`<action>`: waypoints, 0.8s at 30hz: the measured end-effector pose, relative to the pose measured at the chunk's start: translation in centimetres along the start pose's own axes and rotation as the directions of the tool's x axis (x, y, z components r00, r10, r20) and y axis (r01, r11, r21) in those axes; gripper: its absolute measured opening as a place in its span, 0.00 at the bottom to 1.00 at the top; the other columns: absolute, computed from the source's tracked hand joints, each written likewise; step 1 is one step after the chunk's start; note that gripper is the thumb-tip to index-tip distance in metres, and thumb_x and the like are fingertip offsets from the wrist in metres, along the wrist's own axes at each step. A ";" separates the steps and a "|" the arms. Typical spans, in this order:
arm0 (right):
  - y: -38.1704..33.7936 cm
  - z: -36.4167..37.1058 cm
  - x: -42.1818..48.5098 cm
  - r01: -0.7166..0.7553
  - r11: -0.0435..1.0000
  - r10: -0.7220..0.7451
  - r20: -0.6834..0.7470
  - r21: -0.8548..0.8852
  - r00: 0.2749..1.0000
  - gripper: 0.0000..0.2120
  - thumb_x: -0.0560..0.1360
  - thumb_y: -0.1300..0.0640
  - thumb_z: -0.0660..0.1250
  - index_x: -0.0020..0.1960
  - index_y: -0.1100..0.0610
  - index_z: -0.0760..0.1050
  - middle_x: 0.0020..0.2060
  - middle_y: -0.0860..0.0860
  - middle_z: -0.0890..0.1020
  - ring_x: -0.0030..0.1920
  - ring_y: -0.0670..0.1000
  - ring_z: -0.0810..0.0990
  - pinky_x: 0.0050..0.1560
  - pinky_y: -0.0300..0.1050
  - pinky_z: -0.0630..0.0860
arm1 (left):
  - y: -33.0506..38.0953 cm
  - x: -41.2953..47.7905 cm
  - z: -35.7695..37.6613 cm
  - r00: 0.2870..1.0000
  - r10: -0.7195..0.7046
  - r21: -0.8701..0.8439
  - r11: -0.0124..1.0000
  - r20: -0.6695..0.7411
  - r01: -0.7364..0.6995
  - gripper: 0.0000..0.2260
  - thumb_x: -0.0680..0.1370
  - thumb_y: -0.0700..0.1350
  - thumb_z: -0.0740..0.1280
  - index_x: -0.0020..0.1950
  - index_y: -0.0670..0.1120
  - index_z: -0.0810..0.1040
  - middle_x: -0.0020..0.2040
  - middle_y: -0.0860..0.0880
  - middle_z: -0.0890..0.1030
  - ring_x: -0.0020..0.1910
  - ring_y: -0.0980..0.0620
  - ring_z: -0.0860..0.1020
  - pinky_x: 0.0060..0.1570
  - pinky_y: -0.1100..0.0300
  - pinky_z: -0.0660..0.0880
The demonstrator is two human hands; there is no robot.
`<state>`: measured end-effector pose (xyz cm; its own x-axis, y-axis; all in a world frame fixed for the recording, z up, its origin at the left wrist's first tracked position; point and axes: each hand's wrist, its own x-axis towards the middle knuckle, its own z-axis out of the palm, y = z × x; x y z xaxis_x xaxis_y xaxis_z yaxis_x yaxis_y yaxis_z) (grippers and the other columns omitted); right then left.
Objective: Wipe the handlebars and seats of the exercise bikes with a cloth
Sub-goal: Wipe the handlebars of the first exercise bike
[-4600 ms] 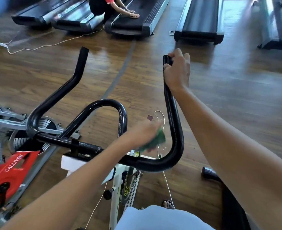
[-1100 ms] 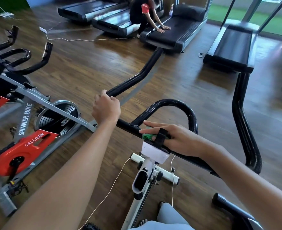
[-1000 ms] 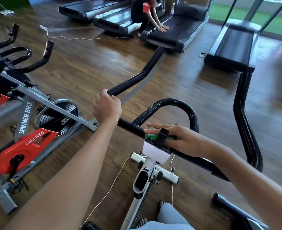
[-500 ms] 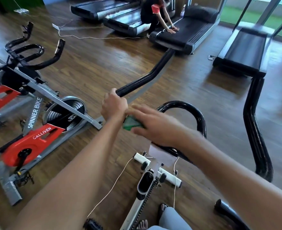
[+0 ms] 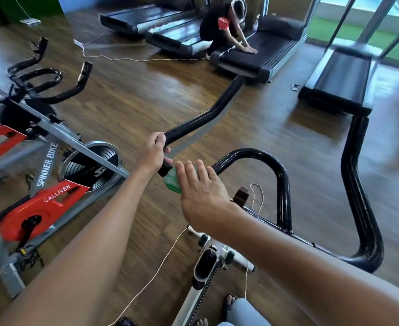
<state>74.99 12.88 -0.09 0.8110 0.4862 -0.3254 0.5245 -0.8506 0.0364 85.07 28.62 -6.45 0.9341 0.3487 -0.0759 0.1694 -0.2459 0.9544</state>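
Bare forearms (image 5: 88, 243), pale blue trousers (image 5: 246, 312), seemingly dark sandals (image 5: 229, 304).

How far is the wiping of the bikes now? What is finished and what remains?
Done: nothing shows as finished; no surface tells wiped from unwiped. In hand: the right hand presses the green cloth on this bike's handlebar beside the left hand, which grips the bar. Left: the red bikes' handlebars at the left are untouched, and no seat is in view.
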 end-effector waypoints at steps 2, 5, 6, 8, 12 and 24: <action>0.2 0.4 -0.9 -0.023 0.999 0.024 0.014 -0.022 1.000 0.36 0.83 0.56 0.51 0.78 0.61 0.29 0.80 0.59 0.39 0.79 0.63 0.37 0.79 0.57 0.41 | -0.4 0.3 0.2 1.000 -0.007 -0.041 0.999 -0.011 0.007 0.10 0.84 0.48 0.55 0.59 0.49 0.73 0.42 0.50 0.76 0.26 0.62 0.77 0.44 0.47 0.81; -0.9 0.1 0.2 -0.067 0.997 0.068 0.011 -0.029 0.998 0.37 0.83 0.54 0.52 0.78 0.61 0.29 0.80 0.59 0.39 0.79 0.64 0.37 0.79 0.58 0.41 | -0.2 0.1 0.2 1.000 -0.017 -0.058 0.998 -0.009 0.016 0.11 0.84 0.48 0.55 0.60 0.47 0.73 0.44 0.49 0.77 0.31 0.59 0.79 0.39 0.50 0.81; -1.4 -0.1 1.0 -0.068 0.997 0.068 0.000 -0.020 0.998 0.37 0.83 0.53 0.52 0.78 0.61 0.29 0.80 0.59 0.40 0.79 0.64 0.38 0.79 0.58 0.41 | 0.0 0.0 0.2 1.000 -0.021 -0.063 0.998 -0.004 0.020 0.12 0.84 0.48 0.54 0.61 0.46 0.73 0.46 0.48 0.77 0.36 0.56 0.79 0.34 0.56 0.79; -2.1 -0.3 1.6 -0.067 0.998 0.067 -0.019 -0.001 0.998 0.39 0.82 0.53 0.55 0.78 0.61 0.30 0.80 0.60 0.41 0.79 0.64 0.40 0.79 0.58 0.42 | 0.0 -0.1 0.2 1.000 -0.022 -0.076 0.997 -0.002 0.022 0.13 0.85 0.47 0.54 0.63 0.44 0.73 0.49 0.47 0.77 0.43 0.53 0.77 0.29 0.63 0.75; -1.2 0.7 -0.7 -0.065 0.997 0.065 0.000 -0.039 0.998 0.46 0.78 0.52 0.61 0.78 0.61 0.28 0.78 0.59 0.45 0.79 0.63 0.44 0.79 0.57 0.43 | -0.2 -0.2 0.3 0.999 -0.019 -0.049 0.999 -0.036 0.018 0.13 0.84 0.49 0.55 0.62 0.46 0.74 0.42 0.48 0.78 0.34 0.51 0.79 0.37 0.54 0.79; -0.3 0.9 -0.6 -0.046 0.996 0.051 -0.065 0.079 0.997 0.39 0.79 0.57 0.57 0.80 0.60 0.35 0.78 0.57 0.50 0.80 0.61 0.45 0.79 0.56 0.43 | 0.5 -1.2 0.4 0.996 -0.034 -0.026 0.999 -0.081 0.032 0.12 0.84 0.50 0.55 0.60 0.47 0.75 0.40 0.48 0.78 0.29 0.50 0.79 0.35 0.57 0.76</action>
<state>74.11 12.63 -0.78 0.8520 0.4537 -0.2613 0.4643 -0.8854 -0.0233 84.18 27.71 -6.02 0.8994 0.4288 -0.0852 0.1914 -0.2111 0.9586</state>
